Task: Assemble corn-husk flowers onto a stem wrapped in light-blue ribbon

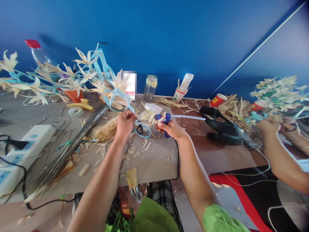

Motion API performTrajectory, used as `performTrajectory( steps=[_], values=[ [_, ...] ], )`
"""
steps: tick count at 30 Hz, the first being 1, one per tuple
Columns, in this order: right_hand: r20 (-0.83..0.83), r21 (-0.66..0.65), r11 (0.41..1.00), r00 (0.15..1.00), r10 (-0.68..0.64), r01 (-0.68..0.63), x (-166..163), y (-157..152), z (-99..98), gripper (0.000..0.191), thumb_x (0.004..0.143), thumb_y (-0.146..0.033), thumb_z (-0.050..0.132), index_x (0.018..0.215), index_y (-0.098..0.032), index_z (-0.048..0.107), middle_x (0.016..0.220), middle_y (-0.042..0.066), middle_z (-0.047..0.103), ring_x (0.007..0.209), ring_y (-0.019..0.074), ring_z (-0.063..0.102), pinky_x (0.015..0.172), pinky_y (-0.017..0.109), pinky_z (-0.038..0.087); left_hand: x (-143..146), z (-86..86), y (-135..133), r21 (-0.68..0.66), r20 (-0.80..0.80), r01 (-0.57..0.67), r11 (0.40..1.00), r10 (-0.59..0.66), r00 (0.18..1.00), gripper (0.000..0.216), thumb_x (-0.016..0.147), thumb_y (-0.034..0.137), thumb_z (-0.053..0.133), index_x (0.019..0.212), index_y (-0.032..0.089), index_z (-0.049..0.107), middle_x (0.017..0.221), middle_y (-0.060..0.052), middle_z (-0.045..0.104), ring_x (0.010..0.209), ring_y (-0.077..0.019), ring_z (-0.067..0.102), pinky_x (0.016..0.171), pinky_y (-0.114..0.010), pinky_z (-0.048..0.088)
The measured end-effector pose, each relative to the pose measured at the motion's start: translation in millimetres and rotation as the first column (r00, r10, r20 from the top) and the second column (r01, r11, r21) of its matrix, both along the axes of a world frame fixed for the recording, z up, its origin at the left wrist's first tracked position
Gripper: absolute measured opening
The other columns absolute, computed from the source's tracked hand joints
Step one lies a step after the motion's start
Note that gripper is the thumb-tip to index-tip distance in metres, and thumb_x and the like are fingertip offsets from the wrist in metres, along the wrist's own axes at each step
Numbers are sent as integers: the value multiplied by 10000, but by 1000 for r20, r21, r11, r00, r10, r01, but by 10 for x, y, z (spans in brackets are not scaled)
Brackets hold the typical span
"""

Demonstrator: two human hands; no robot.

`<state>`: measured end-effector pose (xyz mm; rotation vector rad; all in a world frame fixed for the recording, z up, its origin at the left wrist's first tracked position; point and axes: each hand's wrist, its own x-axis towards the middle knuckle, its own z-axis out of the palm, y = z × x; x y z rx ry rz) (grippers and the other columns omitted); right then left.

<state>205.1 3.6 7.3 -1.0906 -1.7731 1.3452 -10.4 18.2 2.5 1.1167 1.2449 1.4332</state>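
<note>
My right hand [172, 129] is closed round a blue glue gun [164, 120] with a pale glue stick [188, 117] poking out of its back toward the right. Its nozzle points left at a small bunch of dry husk strips [149, 118]. My left hand [125, 124] is closed, pinching that husk piece together with a light blue ribbon [142, 132] that loops down onto the table. A black cord [178, 158] runs from the glue gun over the table's front edge.
Husk flowers on blue-wrapped stems [79, 77] stand at the back left. A bundle of wires [72, 145], a power strip [21, 151], tape roll [75, 111], jar [150, 87] and paper cups [179, 94] lie about. Another person's arm [280, 151] works at the right near a black object [224, 129].
</note>
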Motion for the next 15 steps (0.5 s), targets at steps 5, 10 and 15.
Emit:
performTrajectory(
  steps=[5, 10, 15],
  values=[
    [-29, 1, 999, 999, -39, 39, 28, -7, 21, 428, 762, -608, 580, 709, -186, 536, 651, 5, 521, 591, 123, 462, 544, 250, 381, -7, -32, 15, 11, -22, 0, 1000, 1, 1000, 202, 669, 263, 647, 585, 179, 483, 481, 56, 387, 458, -71, 305, 451, -217, 210],
    [4, 30, 999, 1000, -18, 18, -15, 16, -16, 416, 786, -584, 572, 673, -186, 527, 630, 2, 508, 593, 124, 464, 551, 250, 386, -10, -80, 28, 34, -56, 10, 999, -8, 998, 206, 688, 282, 639, 599, 180, 483, 483, 60, 380, 459, -70, 276, 448, -213, 192],
    [16, 17, 1000, 1000, -3, 2, 13, -6, 19, 407, 779, -578, 582, 686, -185, 536, 629, -1, 517, 569, 117, 453, 530, 246, 372, -15, -73, 22, 29, -44, 10, 1000, -9, 999, 219, 680, 287, 647, 590, 180, 478, 484, 59, 382, 461, -71, 292, 449, -213, 203]
  ],
)
